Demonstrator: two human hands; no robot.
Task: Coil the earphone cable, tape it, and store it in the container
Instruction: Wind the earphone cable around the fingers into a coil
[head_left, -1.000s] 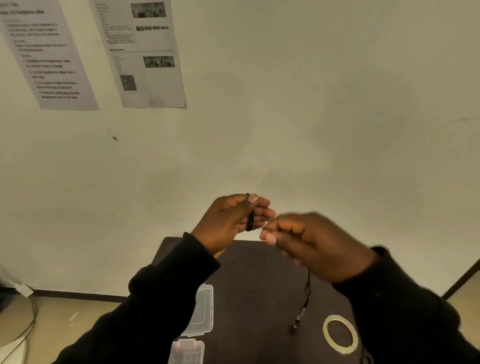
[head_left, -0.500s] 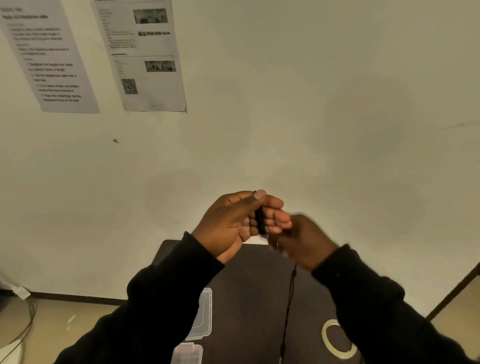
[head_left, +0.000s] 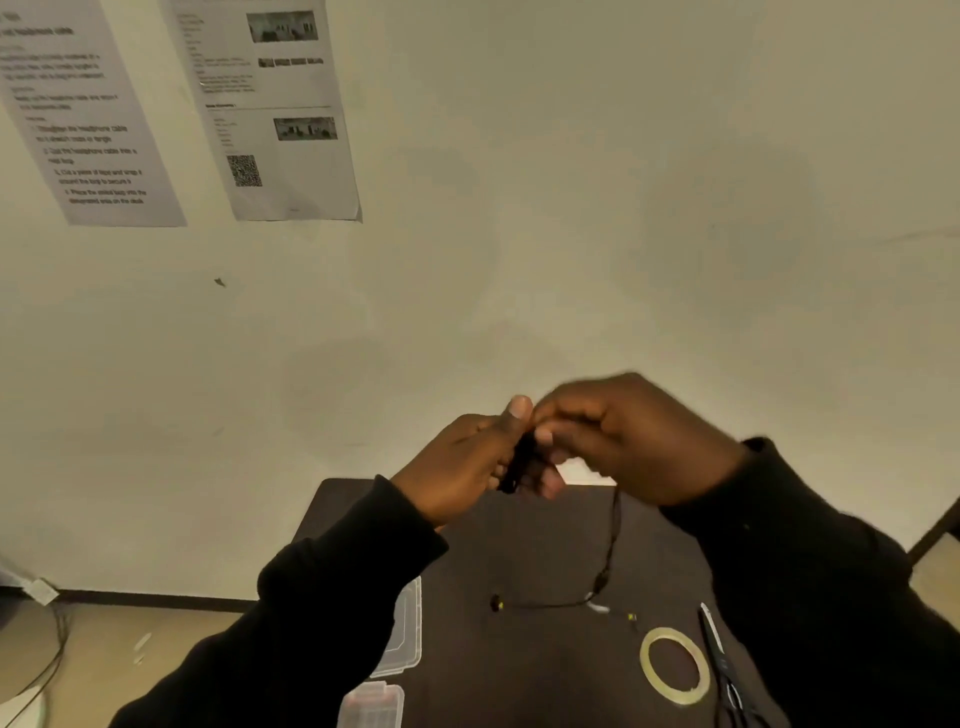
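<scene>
Mid-coil: our left hand (head_left: 457, 467) pinches the coil (head_left: 519, 462), right hand (head_left: 639, 441) grips the cable (head_left: 613, 540). Tape roll (head_left: 675, 670) at 5 o'clock untouched; container (head_left: 405, 629) at 7 waiting.

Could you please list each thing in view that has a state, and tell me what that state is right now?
earphone cable: partly coiled, tail hanging to the table.
left hand: shut on the coil.
right hand: blurred, fingers pinching the cable by the coil.
tape roll: flat on the table, untouched.
scissors: lying beside the roll; blades look closed.
container: clear, on the table; partly hidden by the sleeve.
</scene>
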